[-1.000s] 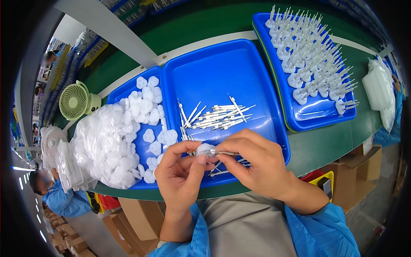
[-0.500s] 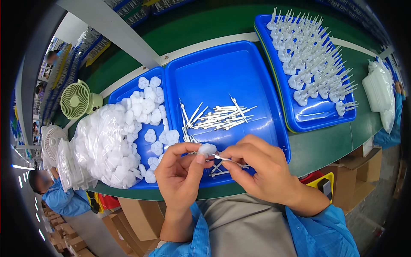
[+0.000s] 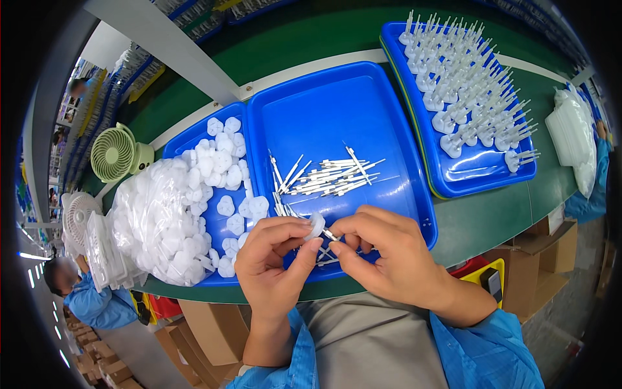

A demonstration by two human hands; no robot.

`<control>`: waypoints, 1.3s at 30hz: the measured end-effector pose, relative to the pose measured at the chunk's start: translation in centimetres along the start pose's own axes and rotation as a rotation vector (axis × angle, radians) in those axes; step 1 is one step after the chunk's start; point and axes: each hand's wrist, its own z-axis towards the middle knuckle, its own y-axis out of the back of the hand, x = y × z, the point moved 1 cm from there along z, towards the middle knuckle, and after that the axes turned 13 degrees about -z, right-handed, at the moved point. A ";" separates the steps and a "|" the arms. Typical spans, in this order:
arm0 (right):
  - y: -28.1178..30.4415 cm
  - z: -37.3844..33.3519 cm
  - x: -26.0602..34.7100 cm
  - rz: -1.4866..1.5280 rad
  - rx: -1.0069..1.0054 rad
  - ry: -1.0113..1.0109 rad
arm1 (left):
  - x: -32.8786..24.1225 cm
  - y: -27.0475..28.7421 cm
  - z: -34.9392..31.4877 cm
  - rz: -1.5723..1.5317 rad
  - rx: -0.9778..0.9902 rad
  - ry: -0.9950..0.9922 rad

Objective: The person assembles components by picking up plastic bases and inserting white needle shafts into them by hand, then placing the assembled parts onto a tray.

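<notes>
My left hand (image 3: 275, 253) pinches a translucent white flower-shaped plastic disc (image 3: 316, 224) between thumb and fingers. Close beside it, my right hand (image 3: 392, 256) grips a thin white rod (image 3: 329, 234) whose end points at the disc and appears to meet it; fingers partly hide the joint. Both hands are over the near edge of a blue tray (image 3: 324, 117), where a loose heap of white rods (image 3: 330, 178) lies. Left of them, similar discs (image 3: 220, 155) spill from a clear plastic bag (image 3: 152, 214) in another blue tray.
A blue tray (image 3: 483, 185) at the right holds rows of discs with upright rods (image 3: 453, 91). Beyond it lies a white plastic-wrapped bundle (image 3: 571, 139). A green fan (image 3: 111, 154) and a white fan (image 3: 79, 217) stand left, near a person in blue (image 3: 100, 301). Cardboard boxes (image 3: 541, 266) sit below the table.
The disc in my left hand has turned more edge-on and risen slightly. My right fingers have shifted their hold on the rod, which now lines up with the disc.
</notes>
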 end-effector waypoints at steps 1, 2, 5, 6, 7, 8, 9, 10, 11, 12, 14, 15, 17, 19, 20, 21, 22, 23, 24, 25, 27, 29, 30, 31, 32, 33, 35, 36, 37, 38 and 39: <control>-0.1 0.1 -0.1 0.022 -0.009 0.015 | 0.0 0.0 0.1 -0.008 -0.008 0.017; -0.1 0.1 -0.2 0.020 -0.010 0.013 | -0.1 0.1 0.1 -0.016 -0.017 0.033; -0.2 0.1 -0.1 0.016 -0.013 0.050 | -0.1 0.3 0.1 -0.009 0.001 0.048; -0.2 0.0 -0.1 0.037 -0.001 0.031 | -0.1 0.5 0.1 -0.009 0.000 0.048; -0.3 -0.1 -0.1 0.058 0.010 0.011 | 0.0 0.6 0.1 -0.033 0.013 0.055; -0.2 -0.2 0.1 0.058 0.012 0.011 | 0.0 0.7 0.1 -0.057 0.026 0.063; 0.0 -0.3 0.3 0.107 0.044 -0.035 | 0.0 0.7 0.0 -0.056 0.025 0.063; 0.0 -0.4 0.4 0.157 0.076 -0.082 | 0.0 0.8 -0.1 -0.086 0.020 0.083; -0.4 -0.5 0.2 0.157 0.077 -0.082 | 0.0 0.8 -0.2 -0.116 0.014 0.103; -1.0 -0.5 -0.1 0.056 -0.012 0.016 | 0.0 0.7 -0.2 -0.116 0.015 0.103; -1.2 -0.4 -0.2 -0.045 -0.102 0.113 | 0.2 0.5 -0.2 -0.072 0.000 0.123; -1.1 -0.3 -0.2 -0.128 -0.099 0.148 | 0.2 0.5 -0.2 -0.070 -0.001 0.124; -0.8 -0.1 -0.1 -0.209 -0.095 0.180 | 0.3 0.5 -0.2 0.050 0.059 0.079; -0.5 0.1 0.1 -0.307 -0.016 0.189 | 0.1 0.4 -0.2 0.128 0.081 0.059; -0.6 0.2 0.1 -0.304 -0.016 0.186 | 0.0 0.4 -0.3 0.203 0.100 0.035; -0.6 0.3 -0.1 -0.237 -0.011 0.168 | 0.0 0.4 -0.2 0.202 0.103 0.035; -0.7 0.3 -0.2 -0.170 -0.005 0.150 | 0.1 0.5 -0.2 0.144 0.082 0.056; -0.8 0.3 -0.3 -0.171 -0.006 0.150 | 0.0 0.6 -0.2 0.086 0.060 0.077; -0.9 0.3 -0.4 -0.115 -0.037 0.167 | -0.1 0.7 -0.2 0.086 0.058 0.077; -1.0 0.3 -0.4 -0.058 -0.068 0.184 | -0.2 0.8 -0.2 0.041 0.069 0.060; -1.3 -0.2 -0.2 -0.059 -0.090 0.160 | -0.3 1.0 -0.1 -0.003 0.076 0.042; -1.5 -0.3 -0.2 -0.059 -0.112 0.138 | -0.3 1.1 0.1 0.129 0.170 -0.140; -1.6 -0.3 -0.3 -0.050 -0.129 0.146 | -0.4 1.0 0.1 0.133 0.165 -0.142; -1.6 -0.3 -0.4 -0.040 -0.146 0.155 | -0.6 0.6 0.1 0.120 0.134 -0.153; -1.5 -0.4 -0.4 -0.037 -0.143 0.158 | -0.9 0.2 0.1 0.106 0.103 -0.163; -1.4 -0.5 -0.4 -0.033 -0.134 0.158 | -1.1 -0.3 0.0 0.108 0.099 -0.164; -1.4 -0.6 -0.3 -0.027 -0.122 0.159 | -1.4 -0.8 -0.2 0.061 -0.006 -0.098; -1.4 -0.6 -0.3 -0.026 -0.122 0.159 | -1.5 -0.5 -0.1 0.062 -0.007 -0.098; -1.3 -0.6 -0.3 -0.024 -0.121 0.160 | -1.7 -0.1 0.1 0.197 0.070 -0.159; -1.2 -0.6 -0.3 -0.023 -0.120 0.159 | -1.8 0.1 0.2 0.333 0.148 -0.219; -1.1 -0.6 -0.2 -0.033 -0.109 0.162 | -1.8 0.1 0.2 0.334 0.146 -0.218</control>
